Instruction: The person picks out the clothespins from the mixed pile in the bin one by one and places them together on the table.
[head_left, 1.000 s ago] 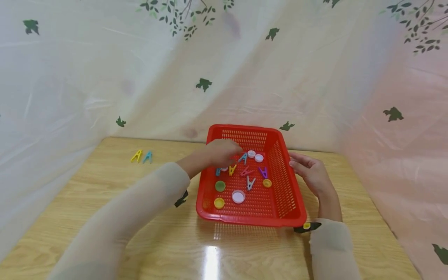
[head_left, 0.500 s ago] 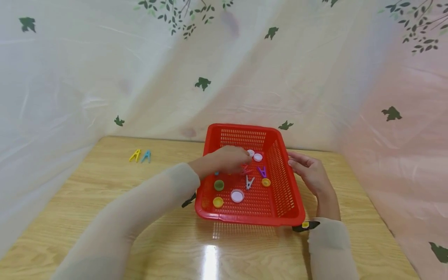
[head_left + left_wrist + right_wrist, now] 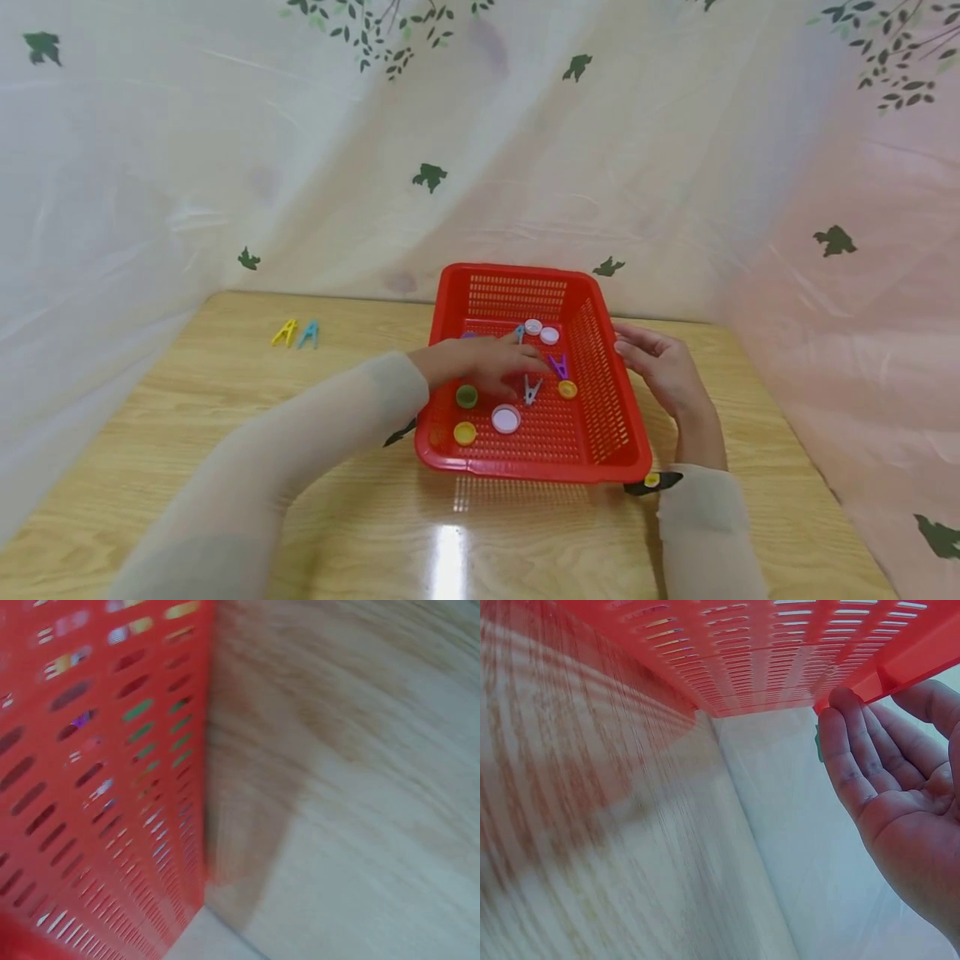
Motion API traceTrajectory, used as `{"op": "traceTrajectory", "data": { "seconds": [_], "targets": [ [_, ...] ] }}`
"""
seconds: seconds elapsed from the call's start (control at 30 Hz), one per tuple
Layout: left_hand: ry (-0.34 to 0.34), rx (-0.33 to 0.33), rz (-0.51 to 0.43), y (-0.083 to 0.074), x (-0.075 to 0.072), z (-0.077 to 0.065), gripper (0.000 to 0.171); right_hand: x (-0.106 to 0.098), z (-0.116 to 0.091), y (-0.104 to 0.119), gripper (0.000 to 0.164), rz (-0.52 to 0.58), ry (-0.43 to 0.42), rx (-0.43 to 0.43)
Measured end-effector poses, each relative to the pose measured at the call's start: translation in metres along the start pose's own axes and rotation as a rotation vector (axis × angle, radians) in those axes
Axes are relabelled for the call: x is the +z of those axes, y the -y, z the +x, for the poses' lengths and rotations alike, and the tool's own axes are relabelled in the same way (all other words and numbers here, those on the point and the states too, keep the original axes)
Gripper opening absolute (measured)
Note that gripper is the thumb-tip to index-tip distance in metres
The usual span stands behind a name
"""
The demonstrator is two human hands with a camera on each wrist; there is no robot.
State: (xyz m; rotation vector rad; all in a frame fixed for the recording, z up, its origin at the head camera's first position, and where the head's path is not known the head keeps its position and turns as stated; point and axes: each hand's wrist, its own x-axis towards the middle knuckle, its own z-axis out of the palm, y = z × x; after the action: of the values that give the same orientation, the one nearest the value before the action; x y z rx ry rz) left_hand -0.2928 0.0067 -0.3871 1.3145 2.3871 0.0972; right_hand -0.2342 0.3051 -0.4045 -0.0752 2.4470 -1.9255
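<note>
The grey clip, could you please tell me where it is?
In the head view, the grey clip lies in the red basket, right of the left hand and farther back than the large white cap.

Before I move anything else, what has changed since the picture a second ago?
The left hand has moved to the right and nearer the wearer inside the red basket; whether it has taken hold of anything is hidden. The right hand stays at the basket's right rim, and the yellow clothespin and blue clothespin remain on the table.
</note>
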Motion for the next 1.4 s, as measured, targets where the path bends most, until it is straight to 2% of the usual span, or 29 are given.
{"op": "traceTrajectory", "data": {
  "seconds": [0.13, 0.4, 0.6, 0.9, 1.2, 1.4],
  "targets": [
    [0.02, 0.005, 0.07, 0.0, 0.005, 0.001, 0.062, 0.001, 0.001, 0.0, 0.058, -0.006, 0.001, -0.006],
    [-0.05, 0.008, 0.16, 0.002, 0.004, 0.007, 0.038, 0.002, 0.0, 0.002, 0.058, -0.023, -0.004, -0.008],
    [-0.072, 0.022, 0.203, 0.004, 0.003, 0.009, 0.034, 0.002, -0.001, 0.003, 0.058, -0.028, -0.006, -0.01],
    [-0.092, -0.022, 0.162, 0.004, 0.001, 0.01, 0.027, 0.0, 0.0, -0.001, 0.056, 0.005, -0.008, -0.016],
    [-0.157, -0.027, 0.056, 0.005, -0.002, 0.007, 0.026, -0.001, 0.002, 0.0, 0.054, 0.017, 0.01, -0.02],
    [-0.176, -0.032, 0.029, 0.001, -0.005, 0.004, 0.024, 0.0, 0.001, -0.001, 0.055, 0.009, 0.009, -0.01]
  ]
}}
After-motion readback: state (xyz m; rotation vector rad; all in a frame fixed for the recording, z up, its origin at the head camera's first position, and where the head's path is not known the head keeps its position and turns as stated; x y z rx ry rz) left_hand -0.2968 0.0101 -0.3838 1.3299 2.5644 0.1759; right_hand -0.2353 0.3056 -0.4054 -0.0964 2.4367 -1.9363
